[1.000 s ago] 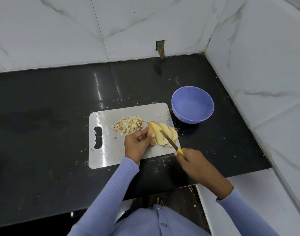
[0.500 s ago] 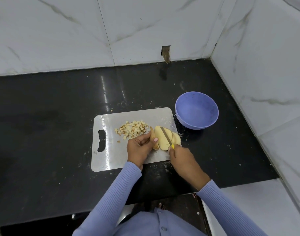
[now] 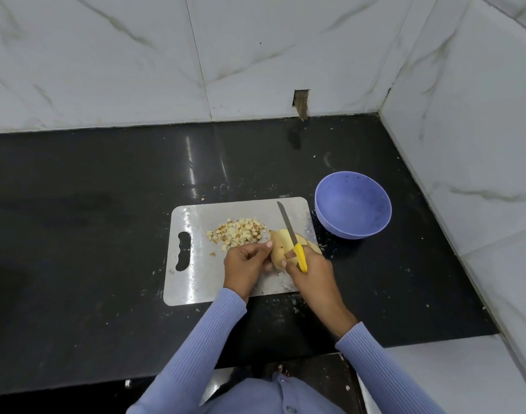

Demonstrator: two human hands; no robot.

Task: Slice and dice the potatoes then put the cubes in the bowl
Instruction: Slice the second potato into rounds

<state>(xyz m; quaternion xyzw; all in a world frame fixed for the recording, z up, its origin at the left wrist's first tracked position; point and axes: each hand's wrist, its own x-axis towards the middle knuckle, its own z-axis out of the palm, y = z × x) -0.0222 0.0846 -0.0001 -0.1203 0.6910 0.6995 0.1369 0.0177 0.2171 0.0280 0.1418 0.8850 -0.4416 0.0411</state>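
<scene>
A sliced yellow potato (image 3: 281,245) lies on the right part of the white cutting board (image 3: 196,282). My left hand (image 3: 245,268) pinches the potato's left side. My right hand (image 3: 311,271) grips the yellow handle of a knife (image 3: 291,234) and also touches the potato slices; the blade points away toward the board's far edge. A pile of small potato cubes (image 3: 239,231) sits on the board just left of the potato. The empty purple bowl (image 3: 353,204) stands on the counter right of the board.
The black counter (image 3: 91,234) stretches wide to the left and behind the board, with small potato crumbs near the board. White marble walls close the back and the right side. The counter's front edge is near my body.
My right hand has moved in onto the potato, swinging the knife so its blade points away past the slices. The left hand stays on the potato's left side.
</scene>
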